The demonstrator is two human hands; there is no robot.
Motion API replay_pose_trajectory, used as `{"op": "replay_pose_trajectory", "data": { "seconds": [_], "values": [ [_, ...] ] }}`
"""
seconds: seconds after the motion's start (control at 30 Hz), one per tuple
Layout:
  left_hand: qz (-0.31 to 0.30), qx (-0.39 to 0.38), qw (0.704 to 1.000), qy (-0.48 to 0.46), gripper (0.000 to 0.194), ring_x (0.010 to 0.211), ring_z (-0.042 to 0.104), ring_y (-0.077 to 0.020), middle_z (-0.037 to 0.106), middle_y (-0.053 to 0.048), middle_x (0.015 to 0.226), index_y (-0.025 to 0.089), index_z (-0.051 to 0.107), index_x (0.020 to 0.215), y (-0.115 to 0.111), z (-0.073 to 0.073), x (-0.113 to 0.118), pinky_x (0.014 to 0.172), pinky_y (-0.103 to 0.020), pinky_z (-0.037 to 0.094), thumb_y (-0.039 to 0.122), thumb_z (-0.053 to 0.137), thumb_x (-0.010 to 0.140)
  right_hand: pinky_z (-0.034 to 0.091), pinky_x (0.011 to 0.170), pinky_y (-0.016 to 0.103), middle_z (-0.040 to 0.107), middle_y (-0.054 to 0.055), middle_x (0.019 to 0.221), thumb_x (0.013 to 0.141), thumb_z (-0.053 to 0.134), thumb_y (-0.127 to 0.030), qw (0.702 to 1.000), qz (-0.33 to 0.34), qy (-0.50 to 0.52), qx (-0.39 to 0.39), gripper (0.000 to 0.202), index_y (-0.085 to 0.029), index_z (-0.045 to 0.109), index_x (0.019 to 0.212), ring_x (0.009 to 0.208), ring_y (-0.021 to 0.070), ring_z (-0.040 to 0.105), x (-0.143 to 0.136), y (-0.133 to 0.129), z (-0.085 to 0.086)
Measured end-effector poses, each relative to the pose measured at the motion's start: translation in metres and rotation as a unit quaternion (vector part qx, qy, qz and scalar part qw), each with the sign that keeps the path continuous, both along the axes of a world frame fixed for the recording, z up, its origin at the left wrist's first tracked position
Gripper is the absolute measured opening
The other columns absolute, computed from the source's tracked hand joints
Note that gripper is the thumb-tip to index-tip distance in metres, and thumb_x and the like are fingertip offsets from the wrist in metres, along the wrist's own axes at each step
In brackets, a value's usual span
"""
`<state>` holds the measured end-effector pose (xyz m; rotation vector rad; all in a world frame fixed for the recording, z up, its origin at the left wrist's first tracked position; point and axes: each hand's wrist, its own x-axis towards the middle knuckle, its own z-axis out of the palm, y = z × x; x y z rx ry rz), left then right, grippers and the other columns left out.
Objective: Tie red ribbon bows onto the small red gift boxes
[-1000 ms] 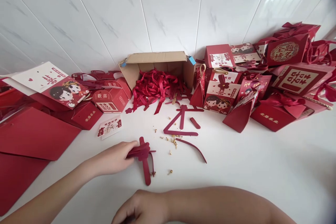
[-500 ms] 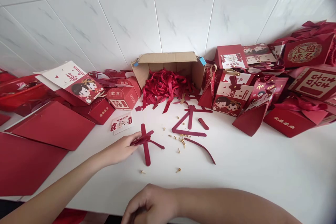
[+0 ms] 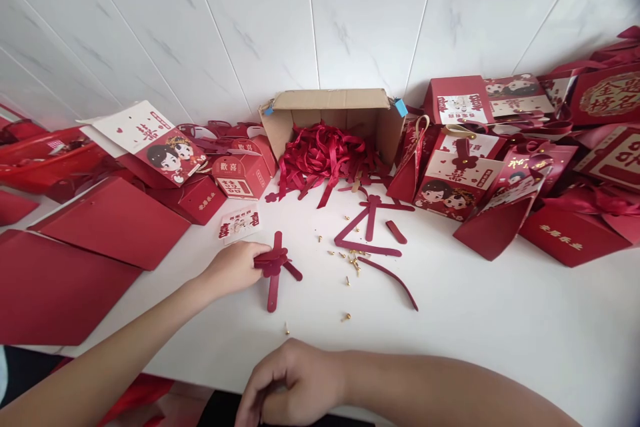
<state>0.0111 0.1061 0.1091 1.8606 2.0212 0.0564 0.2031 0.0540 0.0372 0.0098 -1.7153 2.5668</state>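
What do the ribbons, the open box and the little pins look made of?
Ribbons: probably satin, given their glossy folds. Open box: matte brown cardboard, by its plain folded flap. Pins: likely metal, gold-coloured and shiny.

Bare hands, bare forearms, probably black clothing below

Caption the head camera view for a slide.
Left hand holding red straps near scattered gold pins, with red boxes on both sides.

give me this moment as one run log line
left hand: gripping dark red strips; right hand: curled; gold fasteners: scattered; red ribbons: spilling from box
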Motion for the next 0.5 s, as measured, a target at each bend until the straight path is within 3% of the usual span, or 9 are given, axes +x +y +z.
{"op": "replay_pose_trajectory", "data": {
  "seconds": [0.1,0.17,0.27,0.37,0.43,0.5],
  "values": [
    [0.005,0.022,0.993,-0.117,0.027,0.088,0.064,-0.0262,0.072,-0.004,0.089,0.022,0.07,0.089,-0.001,-0.003,-0.002,0.074,-0.03,0.048,0.035,0.053,0.073,0.049,0.074,0.019,0.06,0.005,0.077,0.068,0.041,0.002,0.99,-0.074,0.077,0.087,0.029,-0.006,0.065,0.083,0.071,0.0084,0.059,0.003,-0.002,0.001],
    [0.029,0.022,0.982,-0.183,0.025,0.074,0.064,-0.022,0.071,-0.003,0.081,0.019,0.068,0.084,-0.003,-0.003,0.0,0.067,-0.029,0.048,0.036,0.051,0.076,0.049,0.069,0.02,0.06,0.004,0.076,0.067,0.044,-0.001,0.957,-0.181,0.128,0.189,0.026,-0.011,0.064,0.08,0.067,0.0097,0.056,0.006,0.0,0.007],
    [0.079,0.028,0.964,-0.253,0.022,0.051,0.051,-0.0136,0.064,0.0,0.065,0.017,0.06,0.07,-0.006,0.002,0.009,0.053,-0.026,0.043,0.037,0.053,0.076,0.049,0.071,0.027,0.056,0.005,0.081,0.069,0.049,-0.009,0.852,-0.405,0.14,0.3,0.023,-0.017,0.06,0.087,0.074,0.0147,0.054,0.011,0.01,0.021],
    [0.098,0.044,0.95,-0.293,0.02,0.048,0.046,-0.0113,0.06,0.001,0.06,0.016,0.058,0.065,-0.009,0.006,0.02,0.049,-0.024,0.038,0.034,0.057,0.073,0.047,0.082,0.036,0.051,0.007,0.093,0.077,0.049,-0.016,0.765,-0.56,0.039,0.317,0.02,-0.02,0.053,0.097,0.09,0.0188,0.051,0.013,0.028,0.032],
    [0.095,0.057,0.946,-0.304,0.019,0.047,0.045,-0.0114,0.057,0.001,0.056,0.016,0.059,0.065,-0.009,0.007,0.028,0.048,-0.024,0.037,0.033,0.056,0.073,0.043,0.091,0.042,0.05,0.009,0.107,0.082,0.053,-0.026,0.75,-0.586,-0.056,0.302,0.024,-0.021,0.051,0.105,0.103,0.0213,0.049,0.011,0.042,0.037],
    [0.088,0.078,0.942,-0.314,0.015,0.05,0.047,-0.0122,0.056,0.002,0.055,0.016,0.059,0.065,-0.008,0.006,0.034,0.05,-0.024,0.038,0.029,0.056,0.072,0.044,0.091,0.042,0.05,0.011,0.118,0.081,0.058,-0.038,0.783,-0.547,-0.133,0.263,0.038,-0.02,0.049,0.114,0.108,0.0234,0.051,0.009,0.054,0.041]
  ]
}}
